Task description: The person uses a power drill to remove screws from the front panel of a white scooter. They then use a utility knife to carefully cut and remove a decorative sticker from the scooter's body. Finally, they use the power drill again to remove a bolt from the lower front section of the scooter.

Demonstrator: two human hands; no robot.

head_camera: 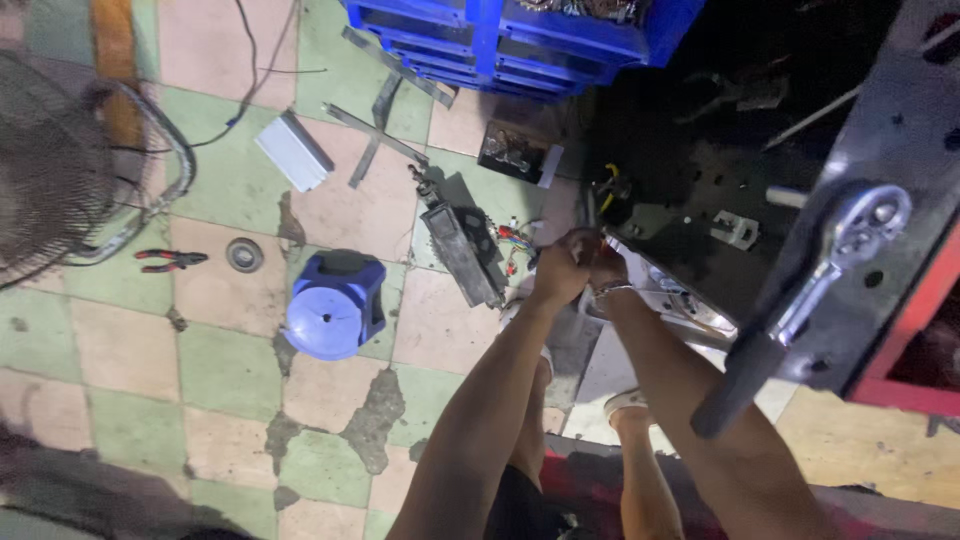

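Both my arms reach down and forward, and the hands meet over the floor beside a dark machine body [700,170]. My left hand [555,270] and my right hand [606,266] are closed together around a thin dark tool [590,212] whose shaft points up towards a part with yellow wires [610,188]. A bracelet sits on my right wrist. The fingers hide the tool's handle. A black rectangular unit [465,255] with coloured wires lies just left of my hands.
A ratchet wrench [810,290] hangs off a metal frame at right. On the tiled floor are a blue stool [335,302], red-handled pliers [170,260], a round metal disc [244,255], a fan guard [50,170], metal strips [380,115] and blue bins [500,40].
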